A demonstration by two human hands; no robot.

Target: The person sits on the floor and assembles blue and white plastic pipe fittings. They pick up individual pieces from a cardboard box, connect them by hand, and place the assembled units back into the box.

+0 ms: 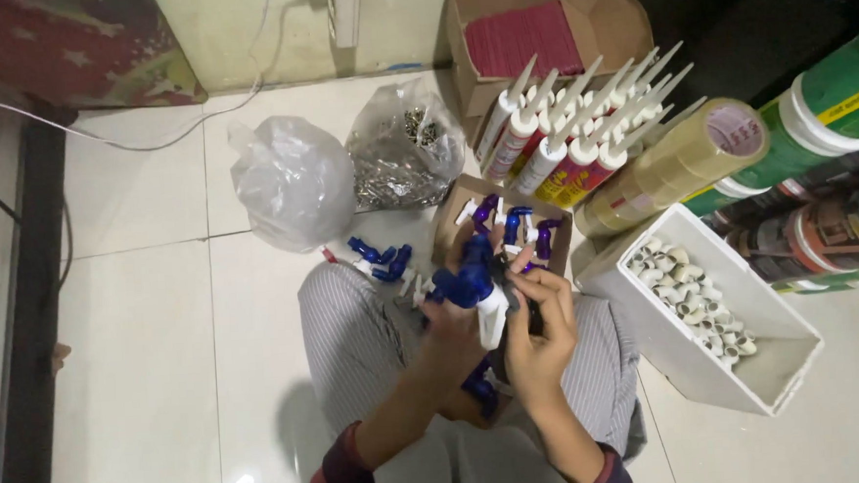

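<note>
Fingers of the right hand [540, 326] curl inward and pinch a small part against the top of a blue and white plastic tap [479, 290], thumb and forefinger pressed onto it so the piece can be worked. Those of the left hand [450, 321] wrap round the tap's body from the other side and steady it, so both hands meet over the person's lap, where striped trousers [351, 339] cover the crossed legs. Below the wrists another blue piece [480, 386] lies in the lap (whether it is a finished tap I cannot tell).

Just beyond the fingertips an open cardboard box [448, 221] sits on the tiled floor [149, 315], holding more blue and white taps [513, 223], close enough to reach without shifting. To the left of the fingers a few loose taps [377, 259] lie on the floor beside the knee. To their right a white plastic tray [750, 372] holds small white fittings [692, 296].

Farther out, sealant cartridges [561, 137] lean nozzle-up against a bigger cardboard carton [546, 30], with rolls of brown tape [680, 165] beside them. Two plastic bags stand past the small box: a clear bag of metal bits [400, 155] and a pale bag [289, 180] whose contents do not show.
</note>
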